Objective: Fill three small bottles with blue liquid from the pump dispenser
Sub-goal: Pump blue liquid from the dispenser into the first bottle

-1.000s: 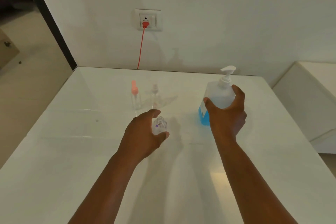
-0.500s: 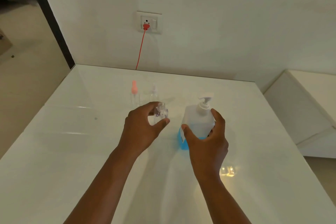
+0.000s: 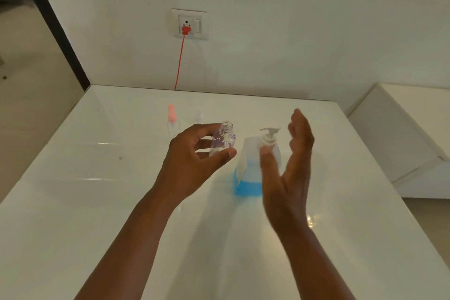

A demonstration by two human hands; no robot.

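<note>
My left hand (image 3: 194,161) holds a small clear bottle (image 3: 222,140) with an open threaded neck, lifted and tilted toward the pump dispenser (image 3: 250,168). The dispenser stands on the white table (image 3: 97,202), with blue liquid low in it and a white pump head pointing left. My right hand (image 3: 289,168) hovers beside the pump with straight fingers, its thumb in front of the pump collar. Farther back stand a clear bottle with a pink cap (image 3: 172,119) and a clear bottle with a pale cap (image 3: 199,117).
A red cable (image 3: 179,61) runs from a wall socket (image 3: 189,24) down behind the table's far edge. A white cabinet (image 3: 401,139) stands to the right of the table. The floor drops off at the left edge.
My right hand pulled the dispenser toward the middle, then let go of it and opened beside the pump. My left hand lifted the small bottle and tipped it toward the nozzle.
</note>
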